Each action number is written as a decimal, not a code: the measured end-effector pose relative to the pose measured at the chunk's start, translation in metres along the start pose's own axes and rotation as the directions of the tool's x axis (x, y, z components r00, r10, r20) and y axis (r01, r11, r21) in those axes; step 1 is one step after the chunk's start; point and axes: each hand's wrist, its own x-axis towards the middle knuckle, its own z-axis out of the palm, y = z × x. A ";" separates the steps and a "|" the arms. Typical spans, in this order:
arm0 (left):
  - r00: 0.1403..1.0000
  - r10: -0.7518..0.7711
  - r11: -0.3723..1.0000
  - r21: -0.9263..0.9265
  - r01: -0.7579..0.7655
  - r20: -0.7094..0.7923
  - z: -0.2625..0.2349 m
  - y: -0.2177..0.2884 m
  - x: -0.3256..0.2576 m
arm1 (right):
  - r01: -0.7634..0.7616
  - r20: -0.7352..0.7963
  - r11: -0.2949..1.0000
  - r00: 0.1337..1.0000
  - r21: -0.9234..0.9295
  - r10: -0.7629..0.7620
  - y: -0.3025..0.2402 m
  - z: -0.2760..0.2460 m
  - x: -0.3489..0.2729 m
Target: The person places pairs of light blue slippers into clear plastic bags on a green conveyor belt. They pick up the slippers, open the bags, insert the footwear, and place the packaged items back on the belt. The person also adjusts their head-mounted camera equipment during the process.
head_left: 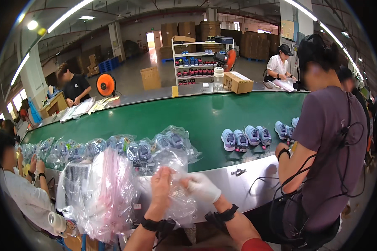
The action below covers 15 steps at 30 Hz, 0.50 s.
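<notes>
A thin clear plastic bag (182, 207) hangs in front of me at the near edge of the conveyor. My bare left hand (161, 186) is closed on it, fingers pointing up. My right hand (202, 188), in a white glove, pinches the bag's other side; its fingertips are slightly blurred. Just beyond my hands, a pair of light blue shoes in clear bags (173, 140) lies on the green belt. Left of my left hand is a big stack of clear and pinkish plastic bags (107, 188). Both my wrists wear black straps.
Bagged shoes (73, 150) line the green belt (155, 117) leftward; unbagged blue shoes (252, 136) stand on it to the right. Close by on my right is a co-worker (326, 134) trailing black cables. Another person (25, 188) works at left. A cardboard box (238, 82) sits across the belt.
</notes>
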 end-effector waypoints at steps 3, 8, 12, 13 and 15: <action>0.990 -0.007 0.998 -0.057 -0.001 -0.140 0.001 0.056 0.000 | 0.016 -0.318 0.927 0.937 -0.374 -0.145 -0.013 -0.052 -0.012; 0.969 0.233 0.956 0.200 -0.214 -0.082 -0.015 0.053 0.002 | 0.091 -0.164 0.253 0.545 -0.963 -0.822 -0.078 -0.009 -0.014; 0.944 0.293 0.871 0.365 -0.329 0.152 0.030 0.060 -0.025 | 0.343 -0.043 0.491 0.784 -0.801 -0.619 -0.047 0.002 -0.015; 0.919 0.285 0.830 0.409 -0.379 0.273 0.039 0.058 -0.038 | 0.352 -0.041 0.577 0.829 -0.737 -0.558 -0.016 0.002 -0.003; 0.671 0.278 0.691 0.342 -0.637 0.688 0.049 0.048 -0.066 | 0.304 -0.019 0.519 0.849 -0.799 -0.528 0.031 -0.004 0.010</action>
